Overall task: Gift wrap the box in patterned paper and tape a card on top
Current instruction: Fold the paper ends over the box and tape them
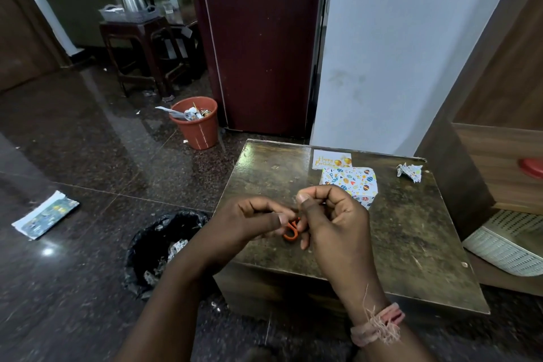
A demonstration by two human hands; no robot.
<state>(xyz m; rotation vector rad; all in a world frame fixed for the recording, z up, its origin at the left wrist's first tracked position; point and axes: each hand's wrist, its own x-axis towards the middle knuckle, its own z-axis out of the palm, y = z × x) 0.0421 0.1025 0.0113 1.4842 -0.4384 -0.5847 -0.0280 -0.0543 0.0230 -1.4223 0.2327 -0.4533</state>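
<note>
The box (352,182), wrapped in white paper with colourful balloon prints, stands on the small dark wooden table (411,229). A white "Happy Birthday" card (330,159) lies flat just behind it. My left hand (249,223) and my right hand (332,220) are held together above the table, in front of the box. Both pinch a small, nearly invisible clear strip between thumb and forefinger, apparently tape (295,207). The orange handle of a pair of scissors (291,231) shows below the hands, the blades hidden.
A crumpled scrap of wrapping paper (410,172) lies at the table's far right. A black-lined bin (164,247) stands left of the table, an orange bucket (197,123) farther back. A paper sheet (44,214) lies on the floor. A woven basket (508,244) sits at right.
</note>
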